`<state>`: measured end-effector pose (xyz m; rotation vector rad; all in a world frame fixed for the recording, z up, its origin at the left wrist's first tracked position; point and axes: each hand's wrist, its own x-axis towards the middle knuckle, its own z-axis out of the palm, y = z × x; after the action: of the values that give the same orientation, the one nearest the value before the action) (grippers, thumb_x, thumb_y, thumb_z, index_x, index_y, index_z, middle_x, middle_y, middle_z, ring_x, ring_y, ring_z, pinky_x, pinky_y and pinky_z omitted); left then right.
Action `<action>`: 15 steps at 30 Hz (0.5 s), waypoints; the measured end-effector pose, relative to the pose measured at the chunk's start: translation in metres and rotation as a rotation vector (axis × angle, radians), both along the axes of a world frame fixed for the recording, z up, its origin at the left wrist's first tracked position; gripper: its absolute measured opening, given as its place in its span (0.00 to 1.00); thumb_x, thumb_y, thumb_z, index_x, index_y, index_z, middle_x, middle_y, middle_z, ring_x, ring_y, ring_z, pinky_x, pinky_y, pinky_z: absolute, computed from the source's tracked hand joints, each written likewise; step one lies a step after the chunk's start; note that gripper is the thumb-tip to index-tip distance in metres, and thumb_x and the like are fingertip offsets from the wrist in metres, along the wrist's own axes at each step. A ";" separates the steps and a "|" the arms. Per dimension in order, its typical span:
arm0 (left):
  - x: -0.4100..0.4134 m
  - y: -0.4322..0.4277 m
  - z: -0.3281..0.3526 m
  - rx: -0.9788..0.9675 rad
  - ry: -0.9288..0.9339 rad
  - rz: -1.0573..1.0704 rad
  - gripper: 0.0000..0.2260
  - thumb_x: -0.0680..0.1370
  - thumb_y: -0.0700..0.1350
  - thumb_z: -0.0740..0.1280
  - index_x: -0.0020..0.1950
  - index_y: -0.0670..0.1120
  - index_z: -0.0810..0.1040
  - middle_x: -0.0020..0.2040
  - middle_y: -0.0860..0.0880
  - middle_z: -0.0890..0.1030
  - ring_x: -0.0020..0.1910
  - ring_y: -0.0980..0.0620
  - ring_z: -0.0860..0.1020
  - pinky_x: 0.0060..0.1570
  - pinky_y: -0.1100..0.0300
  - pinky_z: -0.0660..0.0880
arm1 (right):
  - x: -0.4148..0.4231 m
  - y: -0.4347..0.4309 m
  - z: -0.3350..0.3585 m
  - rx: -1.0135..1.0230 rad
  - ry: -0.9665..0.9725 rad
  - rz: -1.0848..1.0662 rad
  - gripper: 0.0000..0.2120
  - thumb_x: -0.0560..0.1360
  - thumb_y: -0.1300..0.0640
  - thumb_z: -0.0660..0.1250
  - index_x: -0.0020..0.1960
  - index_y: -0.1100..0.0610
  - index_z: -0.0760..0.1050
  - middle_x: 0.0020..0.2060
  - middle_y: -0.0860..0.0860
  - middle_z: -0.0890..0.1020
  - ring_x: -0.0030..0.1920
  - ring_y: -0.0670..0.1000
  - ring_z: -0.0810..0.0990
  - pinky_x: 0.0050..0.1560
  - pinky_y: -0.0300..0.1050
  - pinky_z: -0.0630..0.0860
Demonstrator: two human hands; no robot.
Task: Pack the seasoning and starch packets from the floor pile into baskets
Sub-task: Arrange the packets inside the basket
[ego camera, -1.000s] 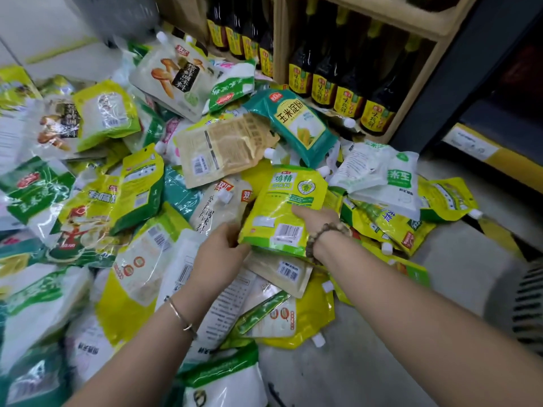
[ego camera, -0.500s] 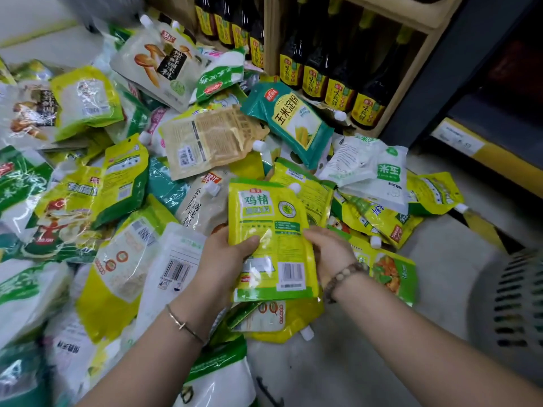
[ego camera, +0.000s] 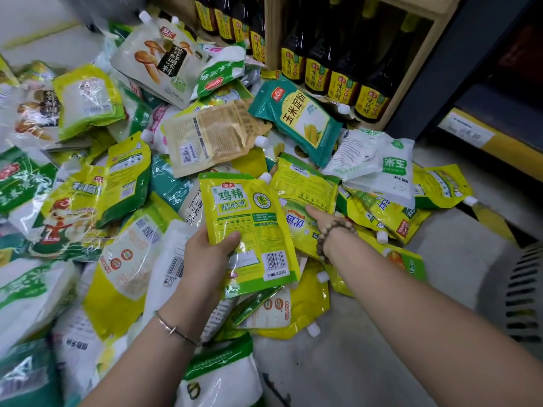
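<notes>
A big pile of seasoning and starch packets (ego camera: 97,183) covers the floor across the left and middle of the head view. My left hand (ego camera: 210,254) grips a yellow-green chicken seasoning pouch (ego camera: 249,227) by its lower left, thumb on its front, holding it upright above the pile. My right hand (ego camera: 323,218) reaches past that pouch's right edge onto a yellow corn packet (ego camera: 305,189); most of its fingers are hidden behind the held pouch. A teal corn starch bag (ego camera: 296,118) lies just beyond.
A wooden crate (ego camera: 402,83) of dark sauce bottles (ego camera: 317,60) stands behind the pile. A dark shelf with a yellow price strip (ego camera: 482,139) runs at the right. A slotted basket rim (ego camera: 526,292) shows at the right edge. Grey floor (ego camera: 367,348) lies bare near my right forearm.
My left hand has taken the yellow-green pouch alone and lifted it upright. My right hand has let go of it and moved right, down onto the yellow packet beside it.
</notes>
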<state>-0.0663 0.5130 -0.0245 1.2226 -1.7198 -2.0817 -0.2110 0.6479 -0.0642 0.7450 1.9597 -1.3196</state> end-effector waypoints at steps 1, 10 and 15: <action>0.000 0.000 0.000 -0.006 -0.005 -0.002 0.10 0.77 0.33 0.65 0.57 0.43 0.76 0.47 0.45 0.83 0.42 0.46 0.83 0.41 0.52 0.80 | -0.003 -0.001 0.000 0.008 -0.011 0.033 0.34 0.75 0.43 0.65 0.70 0.66 0.63 0.51 0.56 0.77 0.52 0.50 0.70 0.57 0.43 0.68; 0.001 -0.004 -0.002 -0.002 -0.023 -0.013 0.08 0.77 0.34 0.65 0.50 0.46 0.78 0.48 0.43 0.84 0.47 0.40 0.82 0.50 0.42 0.78 | -0.007 0.032 0.001 -0.091 0.092 0.007 0.39 0.69 0.54 0.74 0.74 0.59 0.60 0.67 0.57 0.71 0.62 0.56 0.73 0.52 0.43 0.70; 0.001 -0.004 0.004 -0.014 0.007 -0.035 0.09 0.76 0.34 0.65 0.50 0.47 0.78 0.44 0.47 0.84 0.42 0.46 0.83 0.40 0.51 0.80 | -0.006 0.068 0.022 -0.100 0.232 0.121 0.40 0.68 0.59 0.75 0.75 0.59 0.58 0.70 0.55 0.69 0.67 0.56 0.70 0.64 0.48 0.66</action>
<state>-0.0651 0.5092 -0.0201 1.1876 -1.7625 -2.0872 -0.2168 0.7162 -0.0424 0.4335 2.0643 -1.4717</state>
